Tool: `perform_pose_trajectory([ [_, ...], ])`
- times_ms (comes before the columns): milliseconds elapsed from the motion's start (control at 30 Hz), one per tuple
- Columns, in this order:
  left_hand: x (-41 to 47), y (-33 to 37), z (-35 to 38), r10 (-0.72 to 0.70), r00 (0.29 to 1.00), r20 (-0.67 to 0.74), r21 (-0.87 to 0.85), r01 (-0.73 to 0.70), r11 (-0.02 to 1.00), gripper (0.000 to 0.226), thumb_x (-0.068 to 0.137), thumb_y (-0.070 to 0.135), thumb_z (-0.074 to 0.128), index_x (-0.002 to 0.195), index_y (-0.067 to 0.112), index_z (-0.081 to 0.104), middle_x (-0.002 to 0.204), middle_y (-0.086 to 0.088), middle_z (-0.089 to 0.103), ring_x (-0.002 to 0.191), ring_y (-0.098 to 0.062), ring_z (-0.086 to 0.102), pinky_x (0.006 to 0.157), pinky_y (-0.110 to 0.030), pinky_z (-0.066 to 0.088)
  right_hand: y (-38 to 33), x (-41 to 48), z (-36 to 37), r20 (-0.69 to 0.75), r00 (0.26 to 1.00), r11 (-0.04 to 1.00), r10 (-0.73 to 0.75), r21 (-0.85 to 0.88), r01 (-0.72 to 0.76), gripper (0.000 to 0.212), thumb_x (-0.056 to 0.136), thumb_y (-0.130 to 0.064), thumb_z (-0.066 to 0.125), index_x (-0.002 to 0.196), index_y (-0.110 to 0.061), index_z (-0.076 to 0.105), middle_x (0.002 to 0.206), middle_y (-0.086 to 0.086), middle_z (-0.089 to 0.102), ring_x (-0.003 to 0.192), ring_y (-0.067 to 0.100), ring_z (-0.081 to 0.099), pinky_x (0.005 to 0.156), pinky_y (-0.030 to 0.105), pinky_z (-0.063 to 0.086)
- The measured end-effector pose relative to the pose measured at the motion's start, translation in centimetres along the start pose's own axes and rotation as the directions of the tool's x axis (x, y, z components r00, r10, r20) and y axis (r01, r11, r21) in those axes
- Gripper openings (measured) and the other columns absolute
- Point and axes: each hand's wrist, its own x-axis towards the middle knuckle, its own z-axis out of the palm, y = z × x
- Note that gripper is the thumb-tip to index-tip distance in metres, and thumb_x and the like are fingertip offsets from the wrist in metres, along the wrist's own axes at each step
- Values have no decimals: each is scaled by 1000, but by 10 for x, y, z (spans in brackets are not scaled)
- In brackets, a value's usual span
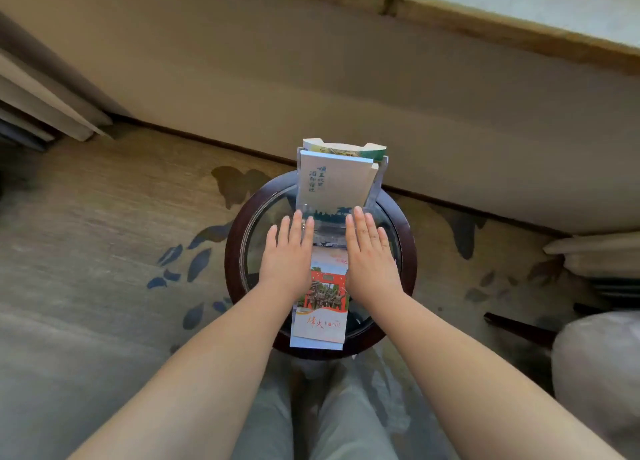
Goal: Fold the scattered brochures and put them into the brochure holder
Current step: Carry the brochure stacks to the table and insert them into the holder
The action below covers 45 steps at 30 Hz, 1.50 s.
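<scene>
- Our left hand (289,251) and right hand (369,248) lay flat and open, gripping nothing, flanking the long red-and-white paper brochure (320,307).
- Its long axis pointed away from us at the clear acrylic brochure holder (375,191) beyond our fingertips; both hands were equally near.

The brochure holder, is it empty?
No, the brochure holder already has folded brochures standing in it at the far edge of the round table.
</scene>
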Motion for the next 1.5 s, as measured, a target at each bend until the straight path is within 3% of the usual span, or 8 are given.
perform_pose_trajectory([
  [433, 7, 43, 119, -90, 957, 274, -293, 173, 940, 90, 96, 28, 57, 163, 14, -1, 163, -17, 10, 142, -39, 31, 115, -47, 35, -9, -17, 136, 374, 921, 982, 111, 101, -159, 99, 93, -12, 56, 162, -10, -15, 165, 20, -28, 155, 35, -21, 129, 44, 1],
  [600, 13, 65, 127, -301, 930, 212, -614, 366, 700, 91, 92, 15, 61, 163, 23, 4, 155, -11, 21, 127, -33, 38, 91, -35, 43, -13, -13, 156, 450, 875, 916, 182, 245, -317, 95, 94, -14, 56, 164, -18, -7, 168, 18, -21, 156, 32, -20, 125, 44, 23],
  [700, 18, 71, 125, -433, 868, 242, -735, 456, 502, 96, 88, 16, 68, 163, 24, 8, 144, -11, 34, 126, -33, 39, 97, -37, 43, -18, -17, 159, 383, 907, 857, 174, 396, -331, 82, 95, -18, 58, 164, -21, 13, 171, 13, -12, 158, 27, -13, 116, 42, 35],
  [867, 32, 70, 120, -544, 708, 450, -725, 646, 241, 63, 80, 16, 74, 136, 14, 46, 133, -13, 50, 124, -36, 51, 98, -41, 48, -20, -21, 153, 144, 947, 668, 285, 678, -305, 57, 86, -6, 59, 141, -16, 50, 153, 4, 39, 143, 25, 39, 106, 31, 44],
  [1067, 33, 58, 125, -475, 694, 541, -661, 700, 271, 36, 85, 12, 69, 120, 11, 57, 126, -11, 61, 111, -31, 62, 84, -37, 54, -10, -5, 138, 250, 839, 431, 483, 767, -476, 90, 85, -5, 64, 161, -27, 21, 127, -3, 50, 100, 9, 56, 89, 30, 50],
  [1233, 19, 58, 105, -430, 786, 445, -762, 584, 280, 42, 83, 8, 70, 118, 14, 46, 111, -7, 61, 105, -31, 64, 74, -36, 50, -2, 2, 114, 181, 865, 549, 468, 708, -445, 113, 88, -4, 62, 158, -45, -16, 130, 0, 39, 90, 13, 55, 70, 28, 46],
  [1400, -2, 47, 66, -375, 916, 143, -813, 325, 483, 85, 79, 5, 75, 139, 40, 25, 113, 0, 51, 93, -24, 56, 73, -41, 56, 2, -5, 70, 106, 970, 798, 220, 552, -241, 89, 82, 5, 60, 151, -42, 30, 120, 3, 59, 110, 27, 59, 79, 38, 53],
  [1500, -10, 42, 43, -327, 943, -56, -760, 172, 627, 69, 82, 6, 75, 129, 40, 37, 113, 1, 49, 90, -24, 58, 68, -39, 53, -1, -11, 48, 12, 982, 832, 189, 529, -166, 69, 80, 8, 58, 133, -33, 42, 112, 3, 58, 104, 28, 58, 76, 37, 50],
])
